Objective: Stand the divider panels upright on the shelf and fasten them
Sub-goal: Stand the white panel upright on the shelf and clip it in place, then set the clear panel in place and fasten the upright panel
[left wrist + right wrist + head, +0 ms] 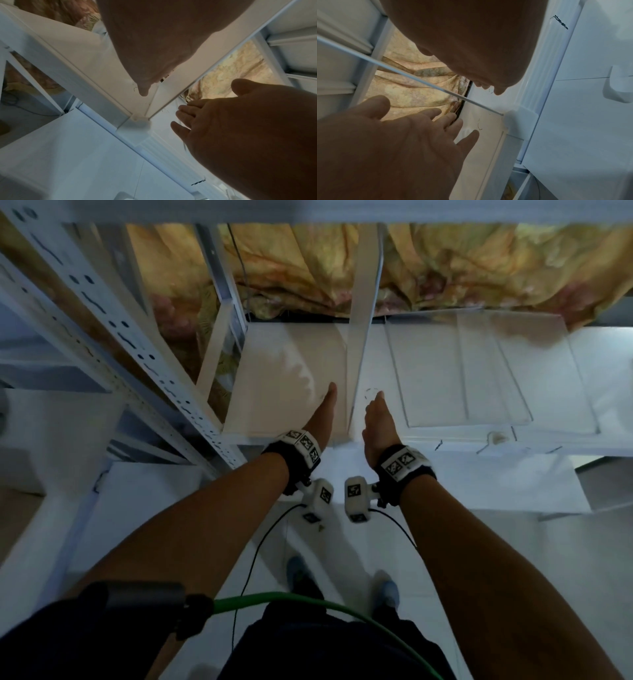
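Both hands flat beside one upright divider panel, fingers straight, holding nothing.

Your left hand (pixel 322 414) and right hand (pixel 376 424) flank the clear divider panel (pixel 359 313), which stands on edge on the white shelf (pixel 284 364), long axis running from the front lip back toward the yellow cloth (pixel 479 268). Its near bottom corner sits in a white clip (pixel 135 125) at the front edge. More clear panels (pixel 479 371) lie flat on the shelf to your right.
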Demonstrator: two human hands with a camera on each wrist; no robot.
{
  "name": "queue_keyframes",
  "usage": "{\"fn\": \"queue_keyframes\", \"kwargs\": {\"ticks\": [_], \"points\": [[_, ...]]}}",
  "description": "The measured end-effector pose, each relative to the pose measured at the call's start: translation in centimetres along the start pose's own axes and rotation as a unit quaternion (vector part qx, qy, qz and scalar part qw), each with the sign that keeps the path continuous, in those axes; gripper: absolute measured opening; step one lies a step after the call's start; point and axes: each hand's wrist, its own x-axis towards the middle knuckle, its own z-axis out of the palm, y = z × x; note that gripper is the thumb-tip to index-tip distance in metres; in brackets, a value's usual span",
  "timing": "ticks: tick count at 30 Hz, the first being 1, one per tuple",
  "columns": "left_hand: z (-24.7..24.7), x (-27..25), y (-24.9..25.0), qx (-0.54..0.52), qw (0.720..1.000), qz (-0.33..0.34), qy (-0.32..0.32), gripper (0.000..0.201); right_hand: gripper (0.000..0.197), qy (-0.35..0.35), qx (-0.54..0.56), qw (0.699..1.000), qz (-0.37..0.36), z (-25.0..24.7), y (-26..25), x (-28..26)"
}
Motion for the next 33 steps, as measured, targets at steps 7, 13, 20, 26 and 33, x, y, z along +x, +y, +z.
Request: {"fn": "queue_keyframes", "kwargs": {"ticks": [7,13,20,26,33], "points": [[3.3,-4.6,-0.7,-0.043,0.998,0.042,0.034,0.081,0.074,-0.047,-0.051,0.997,-0.046,-2.1,-0.6,-5.7],[10.3,-9.8,-4.5,-0.029,0.996,0.08,0.031,0.08,0.073,-0.067,-0.067,0.993,-0.067,-8.9,0.2,-13.0],[18.2,-12.6,-11.8,0.013,0.999,0.045,0.003,0.083,0.063,-0.046,-0.066,0.995,-0.058,-17.5,3.4,-17.8],[20.9,-10.6,-12.2,0.01,1.0,0.012,0.007,0.084,0.063,-0.009,-0.067,0.996,-0.06,-23.2,3.1,-17.2],[22.3,-5.2,-10.5,0.031,0.999,0.016,-0.008,0.1,0.069,0.014,-0.049,0.998,-0.041,-24.4,0.3,-11.6]]}}
